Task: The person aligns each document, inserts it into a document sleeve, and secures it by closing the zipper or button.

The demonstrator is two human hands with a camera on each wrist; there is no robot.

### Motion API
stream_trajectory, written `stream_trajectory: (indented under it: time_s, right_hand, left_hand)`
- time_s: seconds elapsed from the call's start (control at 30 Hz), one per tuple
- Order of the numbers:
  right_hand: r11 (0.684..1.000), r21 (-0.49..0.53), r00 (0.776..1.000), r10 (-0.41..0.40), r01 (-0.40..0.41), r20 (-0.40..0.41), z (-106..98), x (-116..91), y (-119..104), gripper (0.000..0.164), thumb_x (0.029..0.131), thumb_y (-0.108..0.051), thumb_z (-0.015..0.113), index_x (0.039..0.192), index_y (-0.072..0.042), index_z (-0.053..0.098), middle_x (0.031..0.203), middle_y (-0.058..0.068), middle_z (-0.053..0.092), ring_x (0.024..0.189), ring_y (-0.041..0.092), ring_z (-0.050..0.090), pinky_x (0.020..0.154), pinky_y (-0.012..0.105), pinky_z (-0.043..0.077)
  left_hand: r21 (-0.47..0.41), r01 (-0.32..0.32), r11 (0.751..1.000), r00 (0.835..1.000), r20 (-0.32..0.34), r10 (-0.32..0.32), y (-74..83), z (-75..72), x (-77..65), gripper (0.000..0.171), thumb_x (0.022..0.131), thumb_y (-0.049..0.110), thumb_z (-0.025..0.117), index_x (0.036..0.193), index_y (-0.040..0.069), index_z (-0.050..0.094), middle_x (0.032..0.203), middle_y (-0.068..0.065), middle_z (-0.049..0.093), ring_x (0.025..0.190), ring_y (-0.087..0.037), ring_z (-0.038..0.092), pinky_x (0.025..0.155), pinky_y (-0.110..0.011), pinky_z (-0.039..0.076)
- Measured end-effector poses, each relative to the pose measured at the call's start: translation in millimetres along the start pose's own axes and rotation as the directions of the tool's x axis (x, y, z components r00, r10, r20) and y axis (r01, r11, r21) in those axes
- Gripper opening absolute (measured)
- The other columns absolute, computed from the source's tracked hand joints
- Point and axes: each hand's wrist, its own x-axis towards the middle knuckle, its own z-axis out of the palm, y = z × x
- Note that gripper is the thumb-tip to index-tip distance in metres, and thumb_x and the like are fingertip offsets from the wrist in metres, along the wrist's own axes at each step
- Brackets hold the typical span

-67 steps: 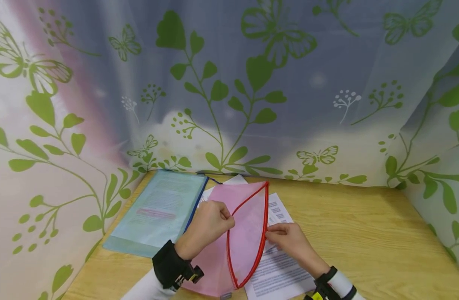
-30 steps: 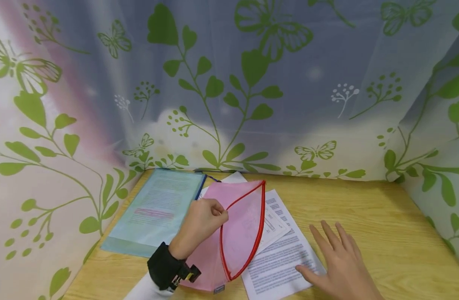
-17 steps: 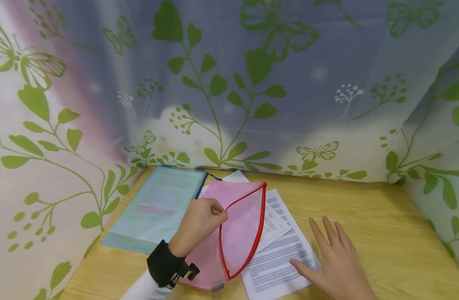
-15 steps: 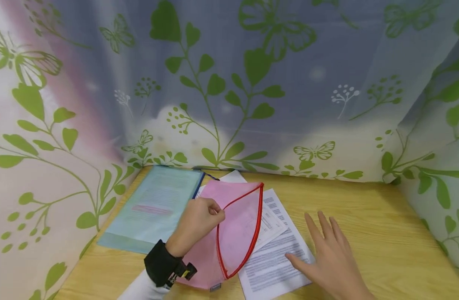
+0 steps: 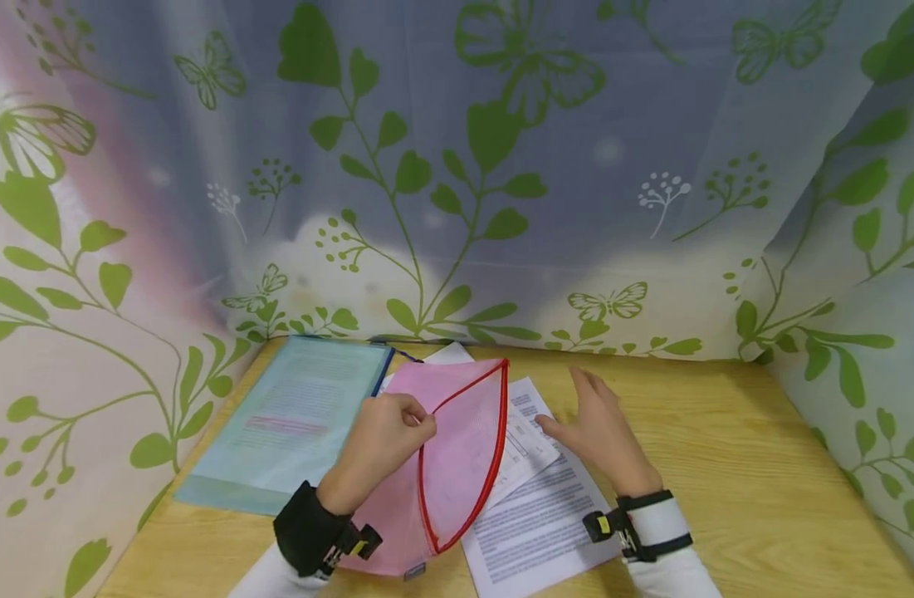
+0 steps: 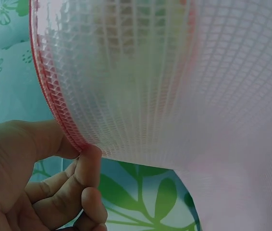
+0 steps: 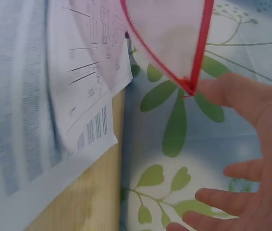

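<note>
A pink mesh zip pouch point(image 5: 397, 515) with a red zipper edge point(image 5: 499, 440) stands with its mouth spread apart. My left hand point(image 5: 382, 440) pinches the near-left side of that edge between thumb and index finger; in the left wrist view the fingertips point(image 6: 89, 163) meet on the red trim. My right hand point(image 5: 602, 432) hovers to the right of the pouch, fingers spread and holding nothing. Its thumb appears close to the pouch's far corner point(image 7: 190, 86) in the right wrist view; contact is unclear. Printed sheets point(image 5: 535, 531) lie under and beside the pouch.
On the left of the wooden table point(image 5: 696, 465) lies a light-blue document pouch point(image 5: 277, 432) with papers inside and a dark blue zip edge. A patterned curtain point(image 5: 427, 166) rises along the back and both sides.
My right hand let go of the pouch's red edge, drew back to the right, then came up and leftward toward the pouch. The left hand keeps its pinch on the edge.
</note>
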Motion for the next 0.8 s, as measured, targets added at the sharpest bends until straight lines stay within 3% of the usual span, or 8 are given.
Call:
stream_trajectory:
  time_s: [0.2,0.4,0.5,0.6,0.7,0.8]
  right_hand:
    - [0.995,0.045,0.983,0.084,-0.093,0.161,13,44,0,0.092,0.09,-0.033,0.077,0.153,0.014,0.029,0.152,0.037,0.041,0.141,0.051,0.041,0.111,0.061,0.04]
    - [0.996,-0.023,0.968,0.089,-0.087,0.235,48,73,4,0.073,0.088,-0.029,0.079,0.137,0.018,0.051,0.138,0.035,0.058,0.128,0.047,0.057,0.107,0.056,0.046]
    - [0.995,-0.064,0.965,0.091,-0.078,0.246,63,83,0,0.063,0.087,-0.032,0.079,0.127,0.013,0.062,0.125,0.028,0.067,0.111,0.038,0.066,0.098,0.053,0.053]
    - [0.994,-0.08,0.96,0.097,-0.079,0.264,71,89,-8,0.04,0.088,-0.029,0.078,0.106,0.006,0.07,0.101,0.018,0.071,0.086,0.028,0.066,0.078,0.044,0.056]
    - [0.992,-0.087,0.949,0.114,-0.092,0.294,75,94,-15,0.022,0.088,-0.021,0.074,0.083,-0.001,0.066,0.076,0.009,0.06,0.067,0.021,0.055,0.061,0.035,0.047]
    - [0.989,-0.091,0.94,0.14,-0.117,0.311,77,97,-19,0.019,0.087,-0.015,0.071,0.075,-0.005,0.061,0.068,0.005,0.051,0.061,0.019,0.049,0.056,0.032,0.04]
  left_hand:
    - [-0.02,0.032,0.999,0.999,-0.016,-0.032,-3.4,-12.4,3.6,0.013,0.086,0.014,0.071,0.074,0.009,0.073,0.062,0.002,0.064,0.053,-0.011,0.05,0.048,-0.026,0.041]
    - [-0.026,0.071,0.997,0.997,0.006,-0.071,-6.8,-18.2,-0.1,0.014,0.087,0.017,0.071,0.075,0.01,0.073,0.058,0.004,0.059,0.05,-0.012,0.046,0.046,-0.026,0.037]
    - [-0.025,0.065,0.998,0.998,0.002,-0.065,-8.2,-18.1,-0.9,0.013,0.087,0.017,0.071,0.075,0.01,0.073,0.057,0.005,0.058,0.049,-0.011,0.044,0.045,-0.026,0.035]
    - [-0.021,0.049,0.999,0.999,-0.009,-0.05,-9.5,-17.7,-0.4,0.012,0.086,0.016,0.071,0.075,0.01,0.073,0.057,0.005,0.058,0.048,-0.009,0.043,0.045,-0.025,0.034]
    - [-0.018,0.04,0.999,0.999,-0.016,-0.041,-11.0,-17.4,0.5,0.011,0.085,0.014,0.072,0.075,0.009,0.074,0.057,0.005,0.059,0.047,-0.009,0.043,0.044,-0.024,0.034]
    - [-0.016,0.031,0.999,0.999,-0.019,-0.032,-11.5,-17.6,1.3,0.012,0.085,0.013,0.072,0.074,0.009,0.074,0.056,0.005,0.058,0.047,-0.008,0.043,0.044,-0.024,0.034]
